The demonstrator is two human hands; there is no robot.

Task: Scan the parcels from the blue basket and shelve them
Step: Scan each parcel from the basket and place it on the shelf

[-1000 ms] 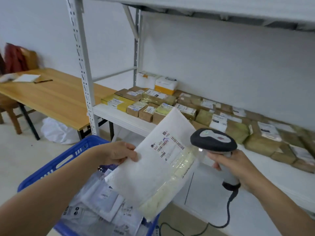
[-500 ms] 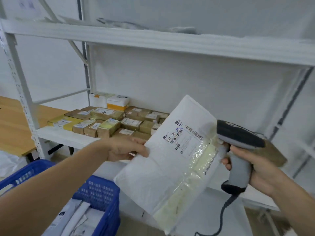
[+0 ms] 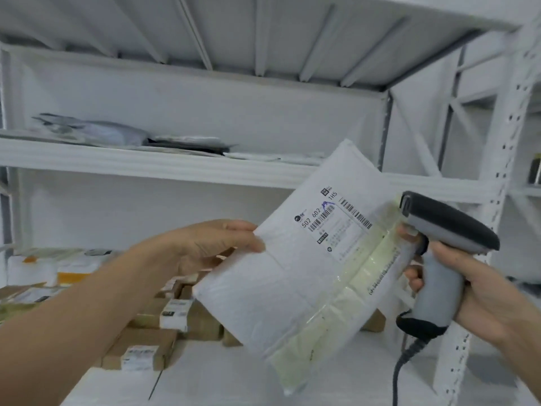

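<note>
Inspector: Containers and contents?

Technician: A white metal rack (image 3: 509,142) carried two visible boards. The upper board (image 3: 117,159) held flat grey and white mailers (image 3: 117,136), lying overlapped. The lower board (image 3: 234,376) held labelled cardboard boxes (image 3: 146,344), packed close together at its left and rear.

Inspector: Parcel location and appearance?

Technician: The parcel (image 3: 278,288) was held in the air in front of the rack, above the lower board, tilted with its top corner to the right. It was a white padded envelope with a printed label (image 3: 336,227) showing barcodes and the digits 502 602. A yellowish clear tape strip (image 3: 351,288) ran along its right side. The left hand (image 3: 202,244) pinched the left edge, thumb on the front face. The right hand (image 3: 483,294) had its fingers curled round the grey grip of a scanner (image 3: 439,276), whose black head sat just beside the parcel's upper right edge. Contact between them could not be determined.

Inspector: Limits of view?

Technician: The left hand's remaining fingers were hidden behind the parcel. The label's small print was unreadable. The scanner cable (image 3: 401,367) was cut off at the bottom edge. The forearm and the parcel covered part of the boxes.
</note>
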